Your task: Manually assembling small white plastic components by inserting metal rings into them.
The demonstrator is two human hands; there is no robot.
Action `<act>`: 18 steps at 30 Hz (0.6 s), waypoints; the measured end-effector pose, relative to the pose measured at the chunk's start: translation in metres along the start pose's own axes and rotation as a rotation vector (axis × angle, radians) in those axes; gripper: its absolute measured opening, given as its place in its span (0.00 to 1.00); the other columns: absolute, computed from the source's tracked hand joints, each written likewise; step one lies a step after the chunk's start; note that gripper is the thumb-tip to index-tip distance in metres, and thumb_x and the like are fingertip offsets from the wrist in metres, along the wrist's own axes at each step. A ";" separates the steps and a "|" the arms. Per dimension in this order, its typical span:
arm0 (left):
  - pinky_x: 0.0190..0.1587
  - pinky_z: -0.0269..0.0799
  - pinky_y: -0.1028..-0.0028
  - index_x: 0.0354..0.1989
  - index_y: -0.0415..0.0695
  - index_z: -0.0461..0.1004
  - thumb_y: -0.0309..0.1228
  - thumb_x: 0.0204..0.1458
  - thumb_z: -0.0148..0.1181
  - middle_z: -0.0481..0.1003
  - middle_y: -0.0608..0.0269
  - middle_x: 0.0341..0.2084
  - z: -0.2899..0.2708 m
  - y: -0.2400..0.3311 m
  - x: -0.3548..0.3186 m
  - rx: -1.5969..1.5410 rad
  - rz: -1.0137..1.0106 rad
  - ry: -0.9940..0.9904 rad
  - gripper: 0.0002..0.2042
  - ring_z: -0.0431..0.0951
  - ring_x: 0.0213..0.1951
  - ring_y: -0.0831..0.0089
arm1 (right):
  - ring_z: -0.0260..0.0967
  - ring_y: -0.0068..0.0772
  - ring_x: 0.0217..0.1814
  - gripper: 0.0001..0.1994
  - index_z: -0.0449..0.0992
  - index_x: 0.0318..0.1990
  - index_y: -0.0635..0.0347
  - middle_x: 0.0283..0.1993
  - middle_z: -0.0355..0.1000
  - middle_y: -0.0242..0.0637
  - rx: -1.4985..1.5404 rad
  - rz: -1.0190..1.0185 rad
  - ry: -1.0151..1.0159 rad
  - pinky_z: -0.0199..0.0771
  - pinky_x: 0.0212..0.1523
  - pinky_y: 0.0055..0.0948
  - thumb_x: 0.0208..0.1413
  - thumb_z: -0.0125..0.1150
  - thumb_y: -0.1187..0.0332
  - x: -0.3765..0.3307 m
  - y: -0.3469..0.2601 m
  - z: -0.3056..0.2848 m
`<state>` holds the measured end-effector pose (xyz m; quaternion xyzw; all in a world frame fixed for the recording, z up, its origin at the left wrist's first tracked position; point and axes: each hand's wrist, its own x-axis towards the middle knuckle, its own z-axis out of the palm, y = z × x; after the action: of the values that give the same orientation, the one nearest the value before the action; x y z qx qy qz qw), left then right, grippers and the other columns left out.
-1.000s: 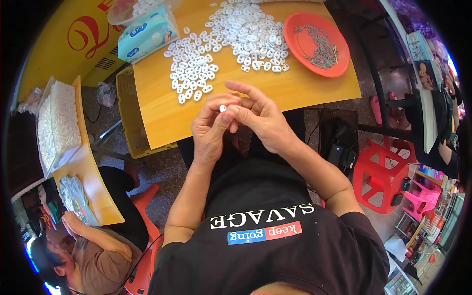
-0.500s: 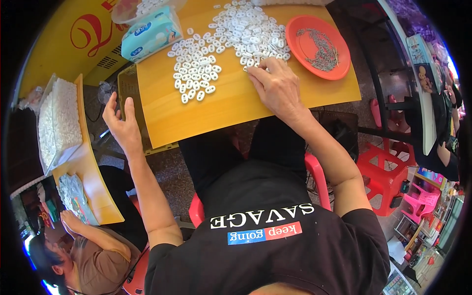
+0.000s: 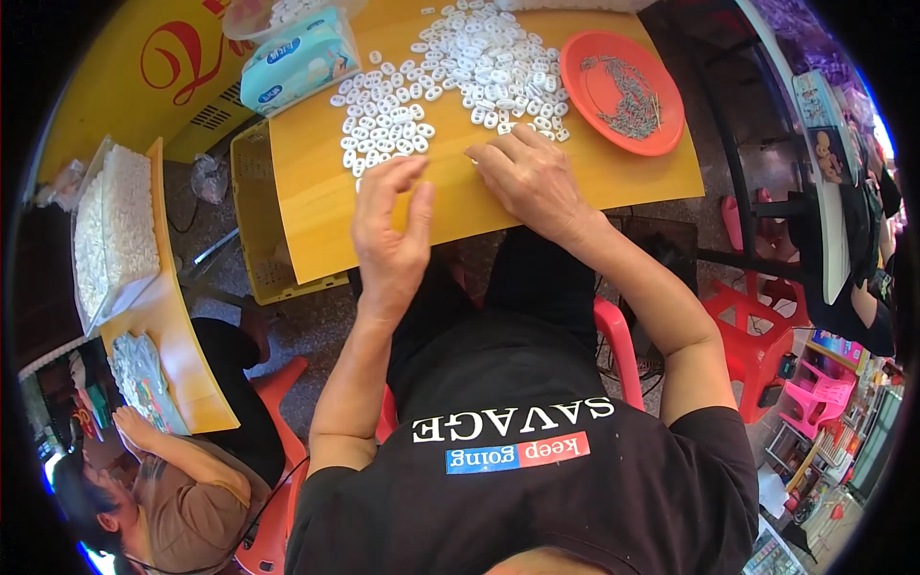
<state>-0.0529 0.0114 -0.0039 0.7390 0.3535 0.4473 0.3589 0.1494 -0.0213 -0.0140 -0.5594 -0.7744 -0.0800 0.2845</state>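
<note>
My right hand (image 3: 537,182) is over the table just in front of a large heap of small white oval pieces with two holes (image 3: 489,62). Its thumb and fingers are pinched together; a tiny white spot shows at the tips, too small to make out. My left hand (image 3: 391,225) is raised above the table's near edge, thumb and fingers apart, with nothing seen in it. Beyond it lies a looser spread of the same white pieces (image 3: 383,120), partly hidden by its fingers. An orange-red plate (image 3: 671,120) holds small grey metal bits (image 3: 628,96).
A blue tissue pack (image 3: 299,62) and a clear tub of white pieces stand at the table's far left. Left of the yellow table (image 3: 316,244) are a yellow crate (image 3: 257,220) and a side table with a bag of white pieces (image 3: 120,225), where another person (image 3: 192,489) sits.
My left hand has swung right, from beside the table to over its near edge. My right hand has drawn back slightly from the heap towards me.
</note>
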 end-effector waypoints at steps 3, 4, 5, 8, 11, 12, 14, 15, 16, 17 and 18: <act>0.44 0.71 0.78 0.47 0.37 0.74 0.22 0.60 0.54 0.74 0.61 0.40 0.018 -0.001 -0.003 -0.172 -0.121 -0.057 0.09 0.76 0.40 0.76 | 0.67 0.40 0.30 0.07 0.77 0.35 0.61 0.28 0.71 0.36 0.052 0.016 0.030 0.71 0.32 0.34 0.46 0.64 0.77 0.000 0.001 -0.004; 0.42 0.72 0.78 0.47 0.37 0.74 0.23 0.61 0.54 0.74 0.63 0.39 0.023 -0.001 -0.004 -0.282 -0.240 -0.085 0.08 0.76 0.38 0.77 | 0.67 0.40 0.30 0.07 0.77 0.35 0.61 0.28 0.71 0.36 0.054 0.016 0.032 0.71 0.32 0.34 0.46 0.64 0.77 -0.003 0.003 -0.004; 0.35 0.74 0.80 0.45 0.35 0.74 0.23 0.60 0.55 0.76 0.60 0.37 0.028 -0.002 -0.004 -0.351 -0.269 -0.074 0.07 0.78 0.32 0.77 | 0.69 0.38 0.31 0.08 0.77 0.37 0.62 0.29 0.72 0.37 0.093 0.049 0.055 0.72 0.33 0.33 0.46 0.63 0.76 -0.006 0.005 -0.002; 0.36 0.75 0.79 0.46 0.33 0.73 0.24 0.61 0.54 0.76 0.59 0.36 0.035 -0.005 -0.004 -0.528 -0.469 -0.123 0.09 0.78 0.32 0.78 | 0.72 0.32 0.33 0.10 0.77 0.41 0.64 0.32 0.75 0.36 0.365 0.322 0.073 0.74 0.35 0.28 0.50 0.62 0.76 -0.008 -0.004 -0.007; 0.38 0.75 0.78 0.47 0.33 0.73 0.27 0.63 0.53 0.77 0.57 0.36 0.038 0.000 0.004 -0.588 -0.521 -0.132 0.11 0.78 0.34 0.76 | 0.74 0.24 0.37 0.10 0.77 0.45 0.66 0.36 0.77 0.35 0.817 0.676 0.085 0.74 0.40 0.23 0.56 0.61 0.76 -0.009 -0.010 -0.014; 0.38 0.75 0.78 0.47 0.33 0.73 0.27 0.63 0.53 0.77 0.57 0.36 0.040 0.002 0.005 -0.588 -0.522 -0.137 0.11 0.78 0.34 0.76 | 0.74 0.20 0.40 0.10 0.77 0.47 0.66 0.38 0.77 0.34 1.042 0.783 0.102 0.74 0.43 0.20 0.59 0.60 0.75 -0.009 -0.010 -0.016; 0.38 0.75 0.77 0.47 0.33 0.73 0.28 0.62 0.55 0.78 0.58 0.35 0.044 0.005 0.008 -0.698 -0.512 -0.159 0.11 0.78 0.33 0.76 | 0.74 0.20 0.41 0.10 0.77 0.46 0.67 0.39 0.77 0.34 1.096 0.802 0.104 0.74 0.44 0.20 0.59 0.59 0.74 -0.008 -0.011 -0.021; 0.38 0.75 0.77 0.47 0.33 0.73 0.28 0.62 0.55 0.78 0.58 0.35 0.048 0.007 0.009 -0.699 -0.512 -0.167 0.11 0.78 0.33 0.76 | 0.73 0.19 0.43 0.09 0.77 0.46 0.67 0.40 0.77 0.34 1.150 0.819 0.103 0.74 0.45 0.20 0.60 0.59 0.74 -0.009 -0.012 -0.024; 0.37 0.75 0.78 0.47 0.34 0.73 0.28 0.62 0.56 0.77 0.59 0.35 0.051 0.009 0.009 -0.694 -0.499 -0.152 0.10 0.78 0.33 0.76 | 0.73 0.19 0.43 0.09 0.77 0.46 0.67 0.40 0.77 0.34 1.146 0.824 0.111 0.74 0.45 0.20 0.60 0.59 0.74 -0.010 -0.011 -0.025; 0.36 0.75 0.78 0.46 0.34 0.74 0.28 0.61 0.57 0.77 0.60 0.34 0.054 0.011 0.010 -0.690 -0.485 -0.138 0.10 0.78 0.32 0.77 | 0.74 0.19 0.42 0.09 0.77 0.46 0.67 0.39 0.77 0.34 1.141 0.819 0.131 0.74 0.45 0.20 0.60 0.59 0.74 -0.012 -0.010 -0.025; 0.36 0.75 0.78 0.46 0.34 0.74 0.28 0.61 0.57 0.77 0.60 0.34 0.057 0.012 0.010 -0.694 -0.482 -0.150 0.10 0.78 0.32 0.77 | 0.74 0.19 0.41 0.09 0.77 0.45 0.68 0.39 0.77 0.34 1.135 0.814 0.153 0.74 0.44 0.21 0.59 0.59 0.75 -0.013 -0.010 -0.025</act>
<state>0.0049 0.0020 -0.0087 0.5012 0.3178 0.3882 0.7050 0.1520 -0.0471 0.0017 -0.5629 -0.4032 0.4104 0.5934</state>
